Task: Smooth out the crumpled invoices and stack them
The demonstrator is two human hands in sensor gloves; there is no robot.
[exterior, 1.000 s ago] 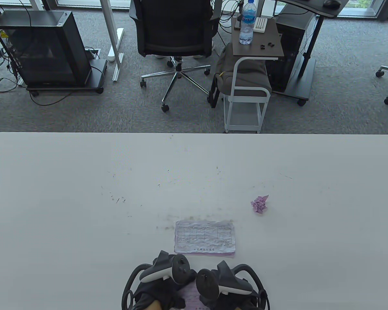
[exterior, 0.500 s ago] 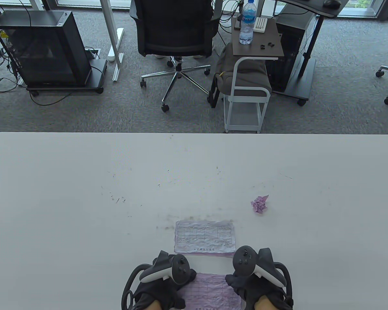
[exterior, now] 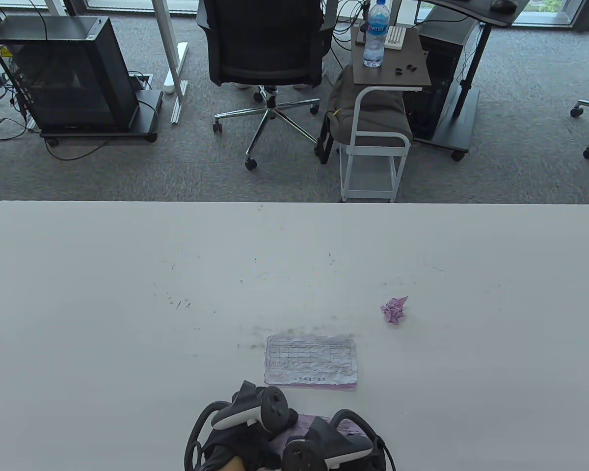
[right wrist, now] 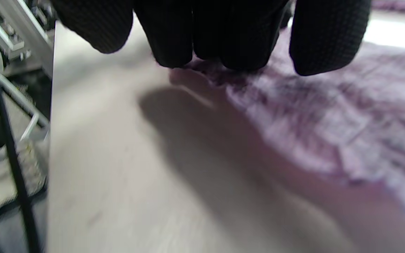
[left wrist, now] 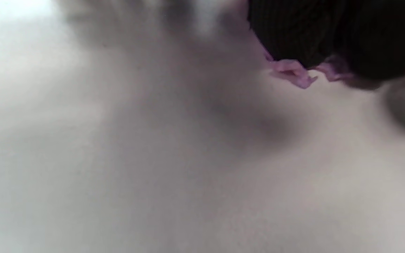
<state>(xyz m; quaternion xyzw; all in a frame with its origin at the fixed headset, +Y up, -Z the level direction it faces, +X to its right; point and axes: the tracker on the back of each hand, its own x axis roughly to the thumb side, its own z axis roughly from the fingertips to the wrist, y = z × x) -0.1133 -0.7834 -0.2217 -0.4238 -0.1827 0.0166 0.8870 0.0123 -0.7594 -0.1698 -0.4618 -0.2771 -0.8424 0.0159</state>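
Observation:
A purple crumpled invoice (exterior: 308, 423) lies at the table's near edge, mostly hidden under both hands. My left hand (exterior: 249, 428) rests on its left part; the blurred left wrist view shows the glove (left wrist: 329, 31) on top of a purple paper edge (left wrist: 294, 73). My right hand (exterior: 331, 442) lies across the sheet beside the left hand. In the right wrist view its fingers (right wrist: 223, 38) press down, straight, on the wrinkled purple sheet (right wrist: 329, 116). Just beyond the hands lies a flattened stack of invoices (exterior: 310, 361), printed table on top. A purple crumpled ball (exterior: 394, 310) sits farther right.
The white table (exterior: 127, 294) carries small dark specks near its middle. Beyond its far edge stand an office chair (exterior: 267, 49), a white side cart (exterior: 373, 147) with a water bottle (exterior: 375, 34), and a black computer case (exterior: 64, 73).
My right hand, spread out at the sheet's right end half a second ago, has swept back left next to the left hand, covering most of the purple sheet. The left hand stayed put.

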